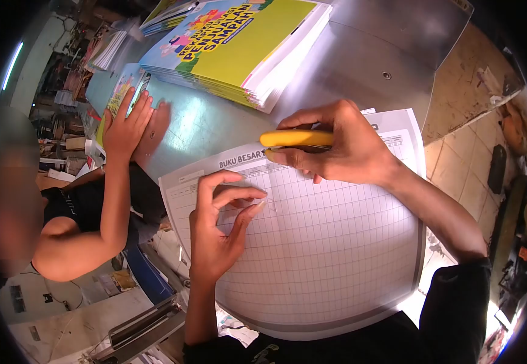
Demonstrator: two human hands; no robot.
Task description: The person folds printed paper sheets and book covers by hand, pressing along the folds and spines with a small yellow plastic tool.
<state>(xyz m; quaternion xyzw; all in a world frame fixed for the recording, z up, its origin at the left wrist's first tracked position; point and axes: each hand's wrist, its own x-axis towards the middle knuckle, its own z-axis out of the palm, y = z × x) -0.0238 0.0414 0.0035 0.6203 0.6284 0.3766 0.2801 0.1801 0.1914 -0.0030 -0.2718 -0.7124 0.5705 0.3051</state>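
Tool (297, 139) (yellow) clenched in R hand (353, 148); L hand (215, 227) nr sheet (336, 242), grip unclear.

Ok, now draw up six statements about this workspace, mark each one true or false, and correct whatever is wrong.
1. The right hand grips a yellow tool. True.
2. The left hand is over a gridded sheet. True.
3. The gridded sheet carries no printed title. False: "BUKU BESAR" is printed near its top.
4. A co-worker's hand is apart from the gridded sheet, toward the left of the view. True.
5. The yellow tool lies on the floor. False: it is in the right hand.
6. Every booklet is hidden under the gridded sheet. False: a stack of booklets sits in plain view on the tabletop, beyond the sheet.
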